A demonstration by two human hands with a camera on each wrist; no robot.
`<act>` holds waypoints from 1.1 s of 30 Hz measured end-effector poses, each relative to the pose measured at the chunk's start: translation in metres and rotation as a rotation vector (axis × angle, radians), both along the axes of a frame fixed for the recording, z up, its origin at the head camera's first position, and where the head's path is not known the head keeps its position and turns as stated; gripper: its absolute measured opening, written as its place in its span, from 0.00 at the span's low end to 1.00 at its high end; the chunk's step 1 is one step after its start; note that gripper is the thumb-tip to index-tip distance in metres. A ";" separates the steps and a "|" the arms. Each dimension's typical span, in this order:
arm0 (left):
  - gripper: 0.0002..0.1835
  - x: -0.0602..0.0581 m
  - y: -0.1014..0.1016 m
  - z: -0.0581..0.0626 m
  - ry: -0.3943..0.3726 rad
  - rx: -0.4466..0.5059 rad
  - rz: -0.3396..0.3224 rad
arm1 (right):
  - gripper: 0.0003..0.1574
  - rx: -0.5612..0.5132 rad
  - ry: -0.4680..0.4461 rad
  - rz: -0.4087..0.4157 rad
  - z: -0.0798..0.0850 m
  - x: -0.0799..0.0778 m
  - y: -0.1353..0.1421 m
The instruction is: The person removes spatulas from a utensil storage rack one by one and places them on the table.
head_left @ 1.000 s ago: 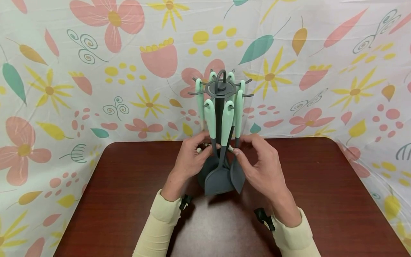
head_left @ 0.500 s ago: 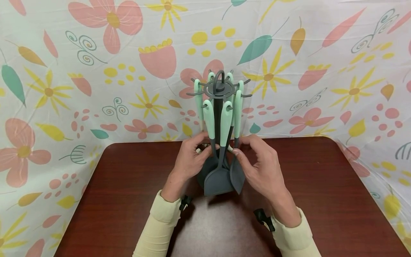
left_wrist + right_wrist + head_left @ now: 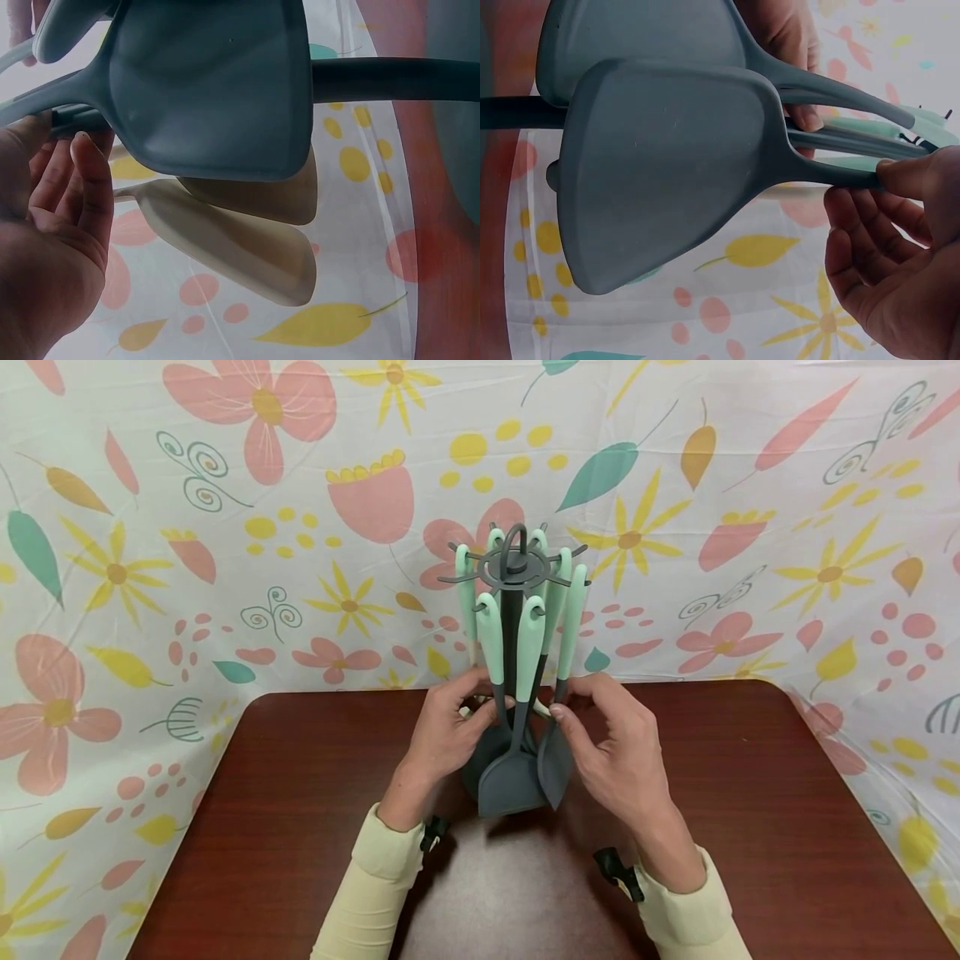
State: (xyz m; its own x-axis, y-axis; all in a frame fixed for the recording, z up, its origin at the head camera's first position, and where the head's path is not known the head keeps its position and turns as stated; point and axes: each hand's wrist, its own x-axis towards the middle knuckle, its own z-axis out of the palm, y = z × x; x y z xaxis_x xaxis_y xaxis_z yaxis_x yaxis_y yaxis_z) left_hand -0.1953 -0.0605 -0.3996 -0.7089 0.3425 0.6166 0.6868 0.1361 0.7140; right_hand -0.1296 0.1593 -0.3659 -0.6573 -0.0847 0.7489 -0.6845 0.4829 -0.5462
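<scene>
A dark grey utensil stand (image 3: 513,568) with a ring of hooks stands upright on the table, hung with several mint-handled utensils. My left hand (image 3: 442,727) reaches between them from the left; thumb and fingers grip the stand's dark pole (image 3: 79,120), partly hidden by utensils. My right hand (image 3: 618,752) pinches the thin neck of a grey spatula (image 3: 667,172) at the stand's right side. Its mint handle (image 3: 572,618) leans outward near the hook's tip; whether the hook is still through its hole I cannot tell. Another spatula (image 3: 512,785) hangs in front.
Two beige utensils, one a spatula-like blade (image 3: 232,240), hang at the stand's far side. The reddish-brown table (image 3: 300,827) meets a flower-printed cloth (image 3: 225,543) right behind the stand.
The right spatula's handle top has shifted outward to the right and slightly up along its hook, with my right hand moving slightly right. My left hand stays in place.
</scene>
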 end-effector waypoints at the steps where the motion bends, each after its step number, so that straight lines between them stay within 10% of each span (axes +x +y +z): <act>1: 0.09 0.000 0.000 0.000 -0.001 0.000 -0.001 | 0.14 0.000 0.001 -0.002 0.000 0.000 0.000; 33: 0.15 0.001 0.000 0.001 -0.032 -0.015 -0.005 | 0.10 0.029 -0.006 -0.083 0.001 -0.001 0.018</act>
State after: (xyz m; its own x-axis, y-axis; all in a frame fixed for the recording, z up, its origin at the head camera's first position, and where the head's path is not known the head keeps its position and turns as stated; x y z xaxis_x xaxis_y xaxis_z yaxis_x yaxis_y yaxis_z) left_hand -0.1940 -0.0610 -0.3991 -0.7261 0.3555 0.5886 0.6647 0.1436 0.7332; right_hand -0.1311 0.1773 -0.3651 -0.6673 -0.0511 0.7430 -0.6382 0.5534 -0.5352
